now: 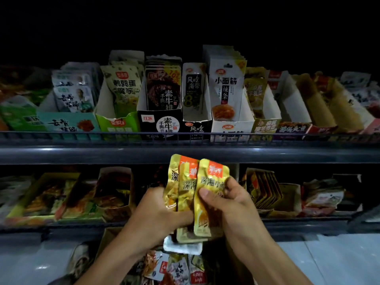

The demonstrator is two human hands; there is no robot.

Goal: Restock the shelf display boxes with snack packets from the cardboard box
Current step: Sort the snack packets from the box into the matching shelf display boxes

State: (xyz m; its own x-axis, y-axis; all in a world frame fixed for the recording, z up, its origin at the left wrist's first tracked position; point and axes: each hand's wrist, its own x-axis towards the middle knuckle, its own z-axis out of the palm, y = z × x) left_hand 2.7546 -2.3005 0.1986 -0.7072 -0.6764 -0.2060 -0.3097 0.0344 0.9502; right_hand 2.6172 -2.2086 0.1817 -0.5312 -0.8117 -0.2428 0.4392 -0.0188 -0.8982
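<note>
Dim shelf point(185, 155) edge above; below it, left hand point(158, 210) and right hand point(230, 204) both grip fanned gold snack packets point(207, 182) over the open cardboard box point(107, 239) of packets.

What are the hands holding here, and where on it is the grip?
Both hands hold a fanned bunch of gold snack packets. The left hand grips their lower left side; the right hand pinches the front packet mid-body, thumb across its face.
</note>
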